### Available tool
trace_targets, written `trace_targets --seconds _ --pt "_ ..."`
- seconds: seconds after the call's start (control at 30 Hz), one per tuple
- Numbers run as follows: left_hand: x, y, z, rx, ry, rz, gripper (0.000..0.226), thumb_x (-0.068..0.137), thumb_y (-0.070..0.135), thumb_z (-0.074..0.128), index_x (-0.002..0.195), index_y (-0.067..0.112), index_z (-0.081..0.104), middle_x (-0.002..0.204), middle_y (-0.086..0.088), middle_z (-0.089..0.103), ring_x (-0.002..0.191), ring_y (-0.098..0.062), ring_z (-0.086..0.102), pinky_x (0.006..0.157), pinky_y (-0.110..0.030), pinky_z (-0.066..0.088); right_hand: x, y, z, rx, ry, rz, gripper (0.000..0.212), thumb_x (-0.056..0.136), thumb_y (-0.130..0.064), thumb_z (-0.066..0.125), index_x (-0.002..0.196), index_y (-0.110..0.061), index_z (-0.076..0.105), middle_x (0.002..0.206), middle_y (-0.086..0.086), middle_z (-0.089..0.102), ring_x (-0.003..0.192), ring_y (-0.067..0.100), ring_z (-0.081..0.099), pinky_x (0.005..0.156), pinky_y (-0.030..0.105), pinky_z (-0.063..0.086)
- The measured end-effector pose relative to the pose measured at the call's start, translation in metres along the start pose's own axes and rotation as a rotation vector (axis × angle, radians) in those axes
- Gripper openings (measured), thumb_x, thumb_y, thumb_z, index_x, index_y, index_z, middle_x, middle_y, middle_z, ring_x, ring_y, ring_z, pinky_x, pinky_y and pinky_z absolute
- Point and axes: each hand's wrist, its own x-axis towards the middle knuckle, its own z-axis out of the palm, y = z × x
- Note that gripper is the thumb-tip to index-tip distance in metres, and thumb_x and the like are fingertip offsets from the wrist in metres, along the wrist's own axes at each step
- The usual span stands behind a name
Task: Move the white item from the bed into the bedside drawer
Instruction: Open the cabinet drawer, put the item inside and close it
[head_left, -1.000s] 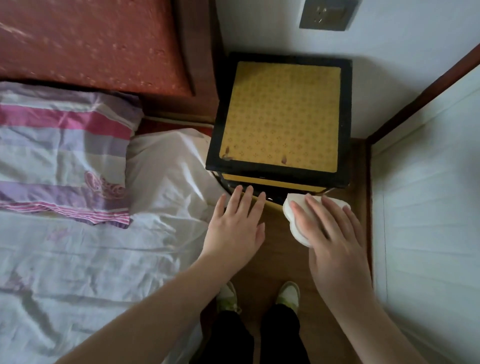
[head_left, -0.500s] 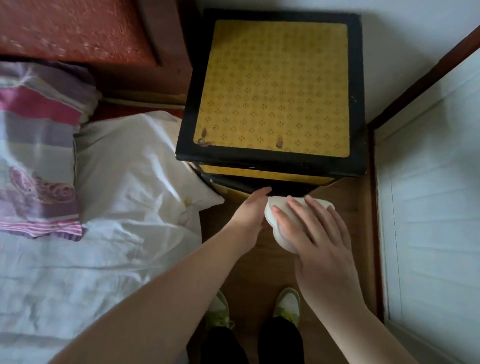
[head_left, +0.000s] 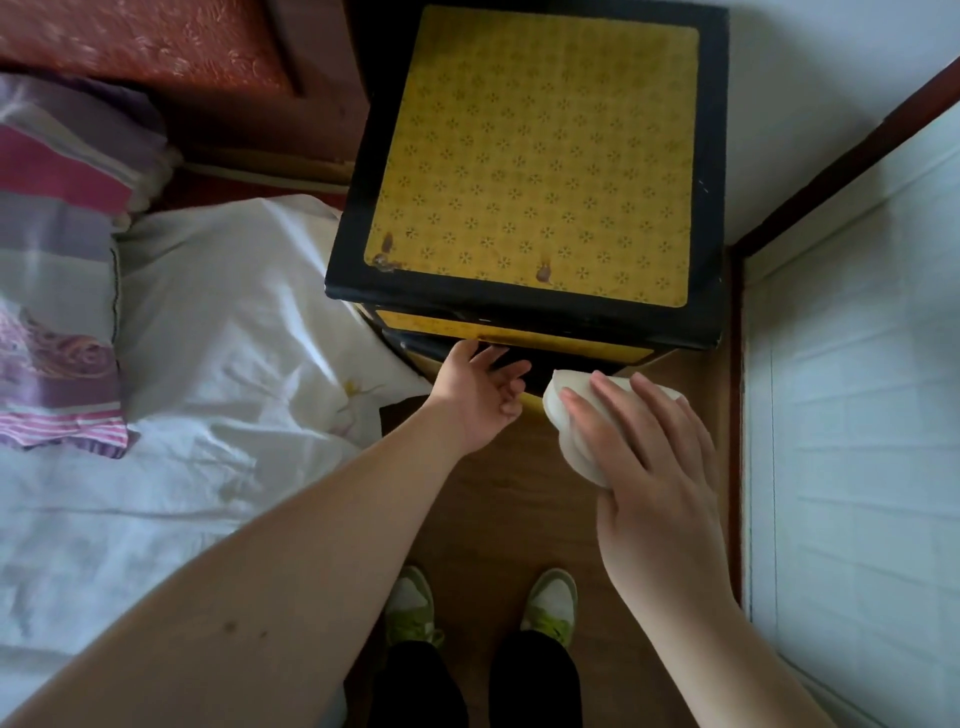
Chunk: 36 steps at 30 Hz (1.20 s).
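My right hand (head_left: 652, 462) grips a rounded white item (head_left: 569, 415) from above, just in front of the bedside cabinet (head_left: 535, 156), which has a yellow patterned top and black border. My left hand (head_left: 480, 397) reaches under the cabinet's front edge, fingers spread and curled toward the dark drawer front (head_left: 514, 338), which is yellow-trimmed. Whether the fingers touch a handle is hidden by the overhang. The bed (head_left: 218, 338), covered with a white sheet, lies to the left.
A striped pink and purple pillow (head_left: 57, 260) lies on the bed's left part. A red-brown headboard (head_left: 156, 47) stands behind it. A white panelled wall or door (head_left: 852, 389) closes in the right side. My shoes (head_left: 483, 603) stand on the narrow wooden floor strip.
The view has closed in on the cabinet. My left hand has turned palm-up and reached under the cabinet's front edge. My right hand has kept the white item near the drawer front.
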Motion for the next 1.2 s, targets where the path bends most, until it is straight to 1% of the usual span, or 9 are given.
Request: trace_targets --seconds 0.3,0.4,0.5,0.6,0.7,0.87,0.97,1.1,1.2 --pt "0.001 -0.018 0.002 0.006 0.01 -0.019 0.043 0.1 0.046 0.026 0.099 0.014 0.056 0.083 -0.007 0.058 0.07 -0.019 0.054 0.068 -0.031 0.038 -0.01 -0.005 0.003 0.038 -0.015 0.038 0.06 0.075 0.005 0.056 0.132 -0.014 0.055 0.137 0.008 0.057 0.134 0.03 0.04 0.111 0.057 0.031" --pt "-0.007 -0.033 -0.01 -0.013 -0.01 -0.052 0.044 0.099 0.043 0.026 0.122 0.015 0.051 0.103 -0.01 0.056 0.094 -0.022 0.048 0.077 -0.031 0.033 -0.01 -0.008 0.002 0.077 -0.023 0.053 0.057 0.077 0.001 0.05 0.132 -0.013 0.055 0.135 0.007 0.058 0.131 0.026 0.039 0.11 0.053 0.031" --pt "-0.017 -0.042 -0.02 0.002 -0.005 -0.06 0.046 0.099 0.045 0.026 0.128 0.018 0.05 0.105 -0.012 0.054 0.075 -0.02 0.048 0.061 -0.03 0.029 -0.008 -0.01 0.003 0.107 -0.019 0.066 0.054 0.082 -0.004 0.047 0.135 -0.011 0.053 0.136 0.007 0.057 0.132 0.024 0.038 0.109 0.051 0.034" --pt "-0.022 -0.052 -0.03 -0.004 0.039 -0.085 0.045 0.099 0.046 0.022 0.123 0.019 0.049 0.081 -0.009 0.055 0.061 -0.018 0.044 0.057 -0.03 0.027 -0.002 -0.009 0.006 0.161 0.002 0.117 0.059 0.079 0.0 0.064 0.135 -0.007 0.052 0.131 0.008 0.061 0.127 0.023 0.046 0.104 0.047 0.042" --pt "-0.027 -0.063 -0.041 -0.013 0.069 -0.104 0.046 0.1 0.046 0.019 0.12 0.018 0.05 0.072 -0.008 0.052 0.059 -0.019 0.043 0.056 -0.03 0.026 0.008 -0.005 0.008 0.175 0.011 0.124 0.058 0.075 0.002 0.074 0.129 -0.005 0.056 0.124 0.009 0.064 0.119 0.026 0.056 0.099 0.041 0.048" --pt "-0.028 -0.066 -0.053 -0.015 0.058 -0.11 0.045 0.098 0.047 0.022 0.105 0.019 0.056 0.068 -0.007 0.055 0.057 -0.018 0.044 0.055 -0.03 0.029 0.03 0.01 0.011 0.039 0.091 -0.002 0.041 0.08 -0.005 0.065 0.121 -0.012 0.065 0.118 0.007 0.067 0.112 0.026 0.058 0.094 0.042 0.049" --pt "-0.027 -0.064 -0.056 -0.006 0.045 -0.111 0.042 0.097 0.047 0.027 0.097 0.018 0.058 0.067 -0.006 0.057 0.056 -0.018 0.047 0.052 -0.03 0.032 0.042 0.019 0.019 -0.107 0.042 0.045 0.045 0.071 -0.003 0.075 0.114 -0.018 0.07 0.107 0.011 0.064 0.101 0.032 0.057 0.084 0.047 0.048" --pt "-0.026 -0.062 -0.058 0.027 0.027 -0.107 0.037 0.095 0.046 0.031 0.094 0.019 0.057 0.066 -0.006 0.056 0.055 -0.018 0.048 0.052 -0.031 0.036 0.048 0.031 0.031 -0.181 -0.029 0.084 0.044 0.068 -0.001 0.078 0.108 -0.019 0.072 0.085 0.01 0.057 0.079 0.03 0.052 0.067 0.039 0.046" --pt "-0.028 -0.062 -0.058 0.046 0.016 -0.107 0.035 0.095 0.047 0.032 0.095 0.02 0.056 0.068 -0.005 0.056 0.055 -0.018 0.048 0.052 -0.031 0.037 0.055 0.039 0.037 -0.153 -0.085 0.069 0.045 0.068 0.001 0.078 0.109 -0.017 0.072 0.08 0.01 0.06 0.076 0.03 0.055 0.065 0.037 0.045"
